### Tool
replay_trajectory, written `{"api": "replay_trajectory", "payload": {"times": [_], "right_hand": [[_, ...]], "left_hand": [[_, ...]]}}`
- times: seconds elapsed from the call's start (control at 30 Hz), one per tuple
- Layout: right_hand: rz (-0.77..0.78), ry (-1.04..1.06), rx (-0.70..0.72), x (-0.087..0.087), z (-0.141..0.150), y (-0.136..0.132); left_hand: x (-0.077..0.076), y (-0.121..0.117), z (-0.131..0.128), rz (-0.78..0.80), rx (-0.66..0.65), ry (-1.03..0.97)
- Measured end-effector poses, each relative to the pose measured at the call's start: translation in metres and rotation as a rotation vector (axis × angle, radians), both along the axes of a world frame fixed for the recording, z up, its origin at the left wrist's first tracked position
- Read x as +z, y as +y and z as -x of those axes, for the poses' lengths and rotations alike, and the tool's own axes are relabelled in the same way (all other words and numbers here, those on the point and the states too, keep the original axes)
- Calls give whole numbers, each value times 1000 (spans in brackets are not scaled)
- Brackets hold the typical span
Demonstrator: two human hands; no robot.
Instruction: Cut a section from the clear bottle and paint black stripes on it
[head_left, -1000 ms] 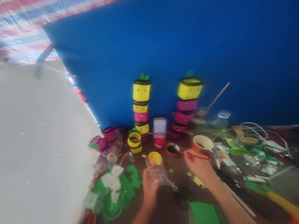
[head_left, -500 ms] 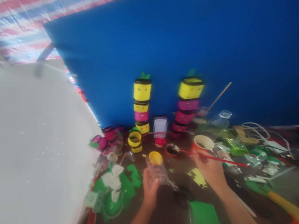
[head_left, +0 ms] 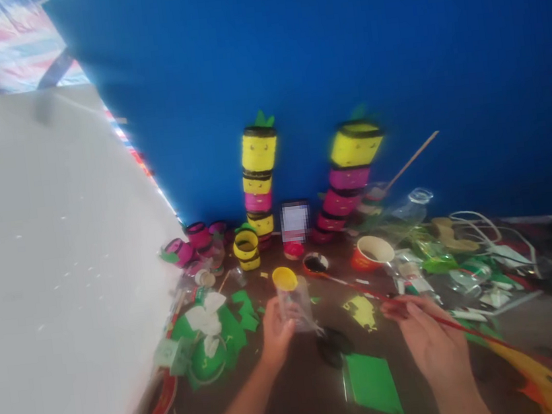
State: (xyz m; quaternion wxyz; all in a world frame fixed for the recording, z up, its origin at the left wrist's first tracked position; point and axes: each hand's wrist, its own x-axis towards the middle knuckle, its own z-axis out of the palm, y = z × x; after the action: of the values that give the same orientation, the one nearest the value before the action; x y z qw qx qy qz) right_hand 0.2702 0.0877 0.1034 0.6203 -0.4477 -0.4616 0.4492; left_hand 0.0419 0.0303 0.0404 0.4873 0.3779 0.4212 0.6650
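Note:
My left hand [head_left: 278, 333] is closed around a clear plastic cup [head_left: 303, 307], which looks like a cut bottle piece. Just behind it is a small container with a yellow inside [head_left: 285, 278]. In my right hand [head_left: 427, 329] is a long red paintbrush [head_left: 349, 284], pinched along its handle. Its far end points toward a small dish of black paint [head_left: 316, 263]; whether it touches the rim I cannot tell. Scissors [head_left: 336, 346] with dark handles lie between my hands. A red and white paper cup [head_left: 372, 254] stands beyond my right hand.
Two stacks of yellow and pink face-painted pots, one left [head_left: 258, 152] and one right [head_left: 356, 146], stand by the blue board [head_left: 287, 46]. Green sheet [head_left: 373, 383], yellow scraps [head_left: 361, 311], plastic bottles [head_left: 413, 208] and a yellow-handled tool [head_left: 533, 364] lie around.
My right hand has moved right and toward me with the paintbrush, drawing its tip back from inside the black paint dish. My left hand keeps the clear cup, slightly raised. The view has shifted.

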Motion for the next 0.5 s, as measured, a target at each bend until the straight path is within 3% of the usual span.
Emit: {"api": "replay_trajectory", "payload": {"times": [0.17,0.5], "right_hand": [[8,46,158,8,2,-20],[-39,-113,165,9,10,-24]], "left_hand": [[-6,1,0,2,2,42],[-4,2,2,-23,18,100]]}}
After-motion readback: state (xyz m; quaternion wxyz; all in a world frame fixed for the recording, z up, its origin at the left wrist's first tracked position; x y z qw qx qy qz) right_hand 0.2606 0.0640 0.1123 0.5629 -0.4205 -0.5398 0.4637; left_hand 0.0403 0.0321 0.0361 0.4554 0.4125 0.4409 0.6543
